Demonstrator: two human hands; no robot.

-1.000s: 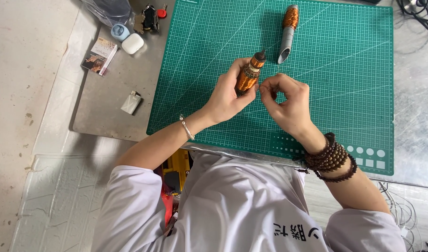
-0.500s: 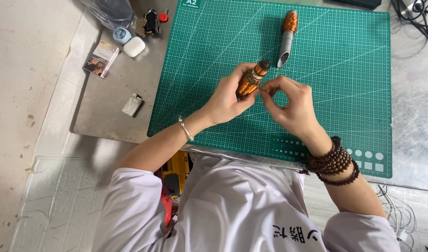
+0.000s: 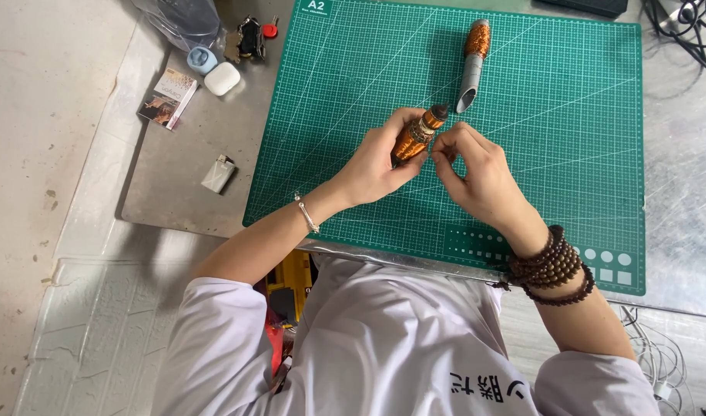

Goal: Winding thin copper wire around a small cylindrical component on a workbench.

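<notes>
My left hand (image 3: 380,158) grips a small cylinder wound with copper wire (image 3: 416,135), held tilted above the green cutting mat (image 3: 568,123). Its dark tip points up and to the right. My right hand (image 3: 476,173) is beside it with thumb and forefinger pinched together close to that upper end; whatever it pinches is too small to see. A second piece, a grey tube with a copper-wound end (image 3: 472,63), lies on the mat farther away.
Left of the mat lie a small printed card box (image 3: 166,96), a white earbud case (image 3: 222,78), a pale blue cap (image 3: 202,59), a key bunch (image 3: 253,38) and a lighter (image 3: 217,172). Cables (image 3: 688,31) sit at the top right.
Both hands and the copper-wound cylinder have stayed in about the same spot; my right fingers have closed in nearer to the cylinder's upper end.
</notes>
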